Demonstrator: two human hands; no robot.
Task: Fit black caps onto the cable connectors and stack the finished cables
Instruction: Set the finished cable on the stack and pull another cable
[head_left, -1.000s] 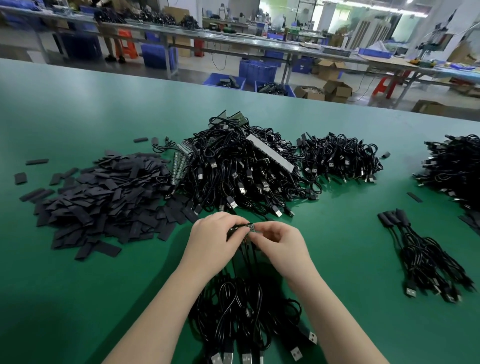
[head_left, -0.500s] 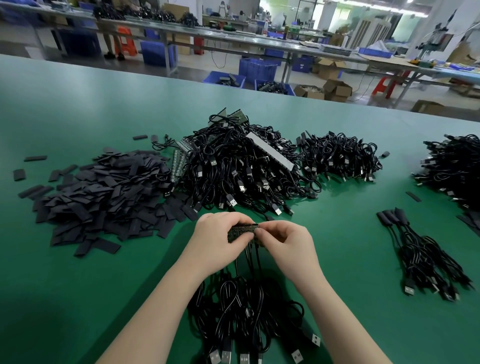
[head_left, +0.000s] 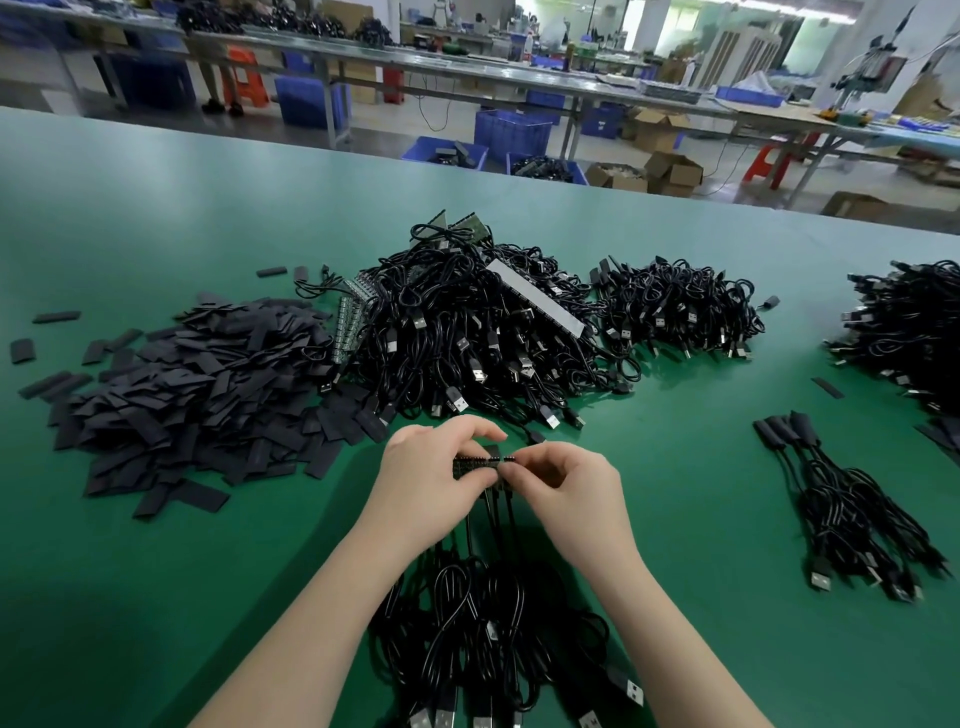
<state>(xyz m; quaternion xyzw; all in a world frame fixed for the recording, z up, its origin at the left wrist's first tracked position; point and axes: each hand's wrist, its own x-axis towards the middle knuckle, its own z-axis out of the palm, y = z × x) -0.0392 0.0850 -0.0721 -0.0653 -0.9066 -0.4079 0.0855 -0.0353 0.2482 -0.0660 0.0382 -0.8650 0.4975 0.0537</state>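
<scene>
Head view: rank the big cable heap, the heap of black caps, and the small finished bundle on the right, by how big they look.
1. Big cable heap and heap of black caps: alike, unranked.
2. Finished bundle, smallest.

Green table (head_left: 156, 208), black caps (head_left: 197, 395), black cables (head_left: 467, 332)

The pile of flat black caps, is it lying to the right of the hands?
No: the pile of black caps lies on the green table to the left of both hands, beside the big cable heap.

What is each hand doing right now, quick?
Left hand: fingers curled, holding the strip of connectors.
Right hand: fingers curled, pinching the strip's right end.
</scene>
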